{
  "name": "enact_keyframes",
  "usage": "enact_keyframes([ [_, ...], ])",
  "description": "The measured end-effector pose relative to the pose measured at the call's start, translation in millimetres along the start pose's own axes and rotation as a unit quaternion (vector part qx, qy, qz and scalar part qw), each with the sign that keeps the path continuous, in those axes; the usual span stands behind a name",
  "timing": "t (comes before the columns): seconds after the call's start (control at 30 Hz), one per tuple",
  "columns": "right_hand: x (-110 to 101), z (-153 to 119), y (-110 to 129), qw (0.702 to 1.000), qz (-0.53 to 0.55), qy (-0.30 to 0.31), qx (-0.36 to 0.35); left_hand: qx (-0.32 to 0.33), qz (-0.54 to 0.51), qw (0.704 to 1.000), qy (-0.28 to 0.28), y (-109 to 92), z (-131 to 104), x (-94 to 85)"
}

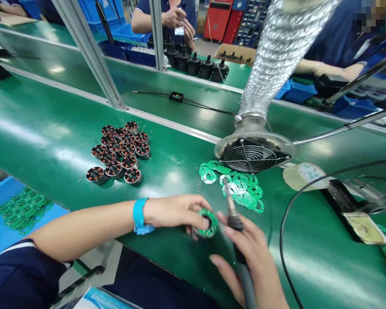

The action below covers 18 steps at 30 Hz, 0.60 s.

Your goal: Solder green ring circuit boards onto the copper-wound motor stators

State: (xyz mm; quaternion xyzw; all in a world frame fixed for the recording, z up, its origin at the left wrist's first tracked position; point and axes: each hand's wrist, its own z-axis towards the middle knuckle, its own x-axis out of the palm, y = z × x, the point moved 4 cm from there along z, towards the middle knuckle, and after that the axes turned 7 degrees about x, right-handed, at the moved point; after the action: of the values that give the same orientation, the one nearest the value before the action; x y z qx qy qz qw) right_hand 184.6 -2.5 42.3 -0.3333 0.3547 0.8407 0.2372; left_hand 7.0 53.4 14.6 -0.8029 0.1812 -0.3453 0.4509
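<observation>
My left hand [176,211], with a blue wrist strap [140,216] on its wrist, is closed around a motor stator topped by a green ring-shaped circuit board [212,225]. The stator's body is mostly hidden by my fingers. A soldering iron [230,207] rests in my right hand [257,253], its tip pointing up and away, apart from the board. Slight blur covers the right fingertips. Beyond the iron lies a loose pile of green ring boards [244,189]. Several stators with copper windings [116,147] stand grouped on the green bench to the left.
A fume extractor hood [254,150] on a silver duct hangs over the pile. At right are a soldering iron stand with a sponge [366,227] and a black cable [284,223]. A blue bin [56,221] of boards sits lower left. Co-workers' hands show beyond the metal frame [90,51].
</observation>
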Motion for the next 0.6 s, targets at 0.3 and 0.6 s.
enact_keyframes([
  [0.3, -60.9, -18.9, -164.2, 0.941, -0.271, -0.080, 0.184, 0.119, 0.272, 0.874, -0.384, -108.3, 102.4, -106.0],
  [0.6, -58.3, -40.8, -198.9, 0.945, -0.130, -0.033, 0.299, 0.159, 0.396, 0.732, -0.532, -150.6, 151.5, -129.4],
])
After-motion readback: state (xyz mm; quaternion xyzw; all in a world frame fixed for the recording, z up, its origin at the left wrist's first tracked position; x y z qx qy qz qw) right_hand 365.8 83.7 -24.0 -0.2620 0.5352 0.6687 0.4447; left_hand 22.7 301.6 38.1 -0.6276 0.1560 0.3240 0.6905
